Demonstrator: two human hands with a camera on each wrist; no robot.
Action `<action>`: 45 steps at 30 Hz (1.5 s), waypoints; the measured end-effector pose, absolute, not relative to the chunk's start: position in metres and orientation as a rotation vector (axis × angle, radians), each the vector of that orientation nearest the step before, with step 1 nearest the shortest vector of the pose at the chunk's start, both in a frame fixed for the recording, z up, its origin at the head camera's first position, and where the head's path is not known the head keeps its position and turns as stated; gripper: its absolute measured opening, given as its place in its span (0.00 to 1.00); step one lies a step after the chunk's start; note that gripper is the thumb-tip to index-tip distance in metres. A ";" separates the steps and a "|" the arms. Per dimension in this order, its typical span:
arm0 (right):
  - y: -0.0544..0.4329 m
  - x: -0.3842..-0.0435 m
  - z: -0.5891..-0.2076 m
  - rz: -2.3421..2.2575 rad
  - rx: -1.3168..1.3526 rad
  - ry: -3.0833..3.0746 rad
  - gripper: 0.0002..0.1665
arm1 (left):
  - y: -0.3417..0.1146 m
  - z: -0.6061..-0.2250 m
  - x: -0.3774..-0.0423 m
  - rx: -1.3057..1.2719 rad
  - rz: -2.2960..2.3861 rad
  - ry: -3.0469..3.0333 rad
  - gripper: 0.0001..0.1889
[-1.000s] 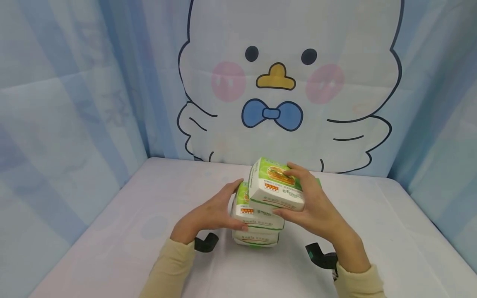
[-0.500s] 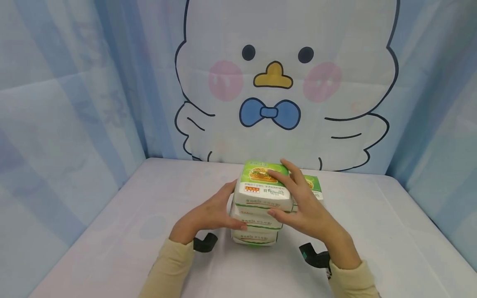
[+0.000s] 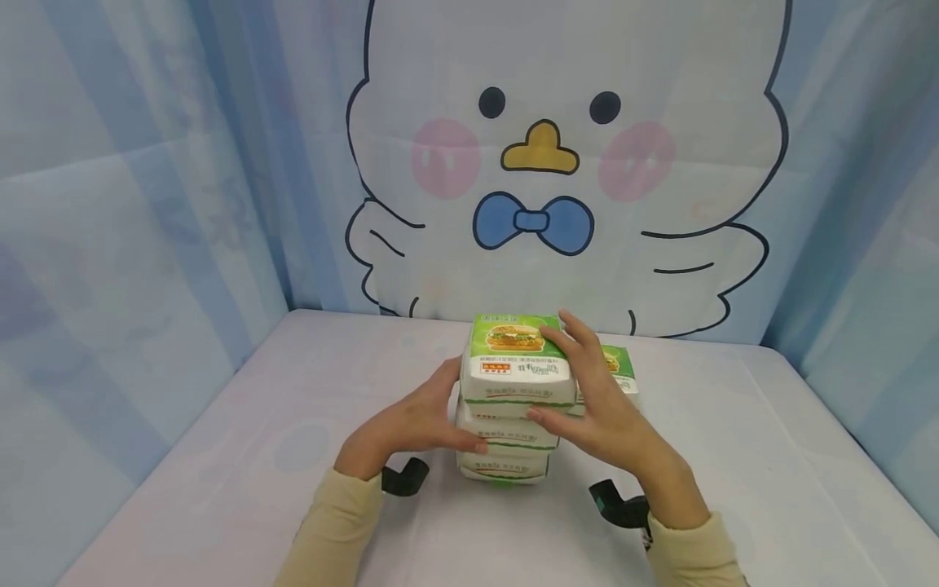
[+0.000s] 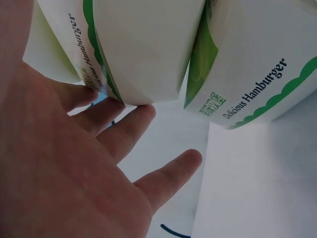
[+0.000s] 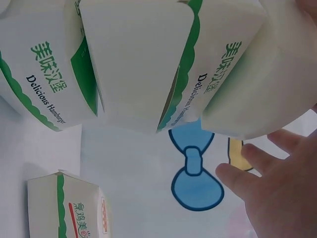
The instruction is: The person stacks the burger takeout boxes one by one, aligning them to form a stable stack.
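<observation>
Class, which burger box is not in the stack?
The box right of the stack, partly behind the right hand in the head view; the other three form the pile.

Stacked hamburger boxes (image 3: 517, 390): thin folded paper card, smooth, mostly matt white, green print lying flat on the surface; separate box (image 5: 67, 208) beside them looks the same stock. Backdrop (image 3: 469, 45): printed cloth, matt, soft folds at the sides, faint crease across; table surface (image 3: 293, 473) smooth, low sheen, cloth or plastic sheet unclear. Sleeves (image 3: 332, 526): matt cloth, lightly wrinkled; wrist mounts (image 3: 406, 478) black, plastic-looking, dull.
</observation>
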State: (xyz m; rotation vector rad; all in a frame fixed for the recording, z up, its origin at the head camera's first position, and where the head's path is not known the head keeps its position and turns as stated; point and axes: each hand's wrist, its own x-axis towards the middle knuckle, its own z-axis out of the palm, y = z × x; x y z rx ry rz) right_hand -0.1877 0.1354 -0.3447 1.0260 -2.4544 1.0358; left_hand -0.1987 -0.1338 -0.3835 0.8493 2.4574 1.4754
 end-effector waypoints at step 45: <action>0.173 -0.195 -0.337 1.041 0.847 -2.435 0.46 | -0.132 -0.358 -0.188 0.843 1.588 2.672 0.67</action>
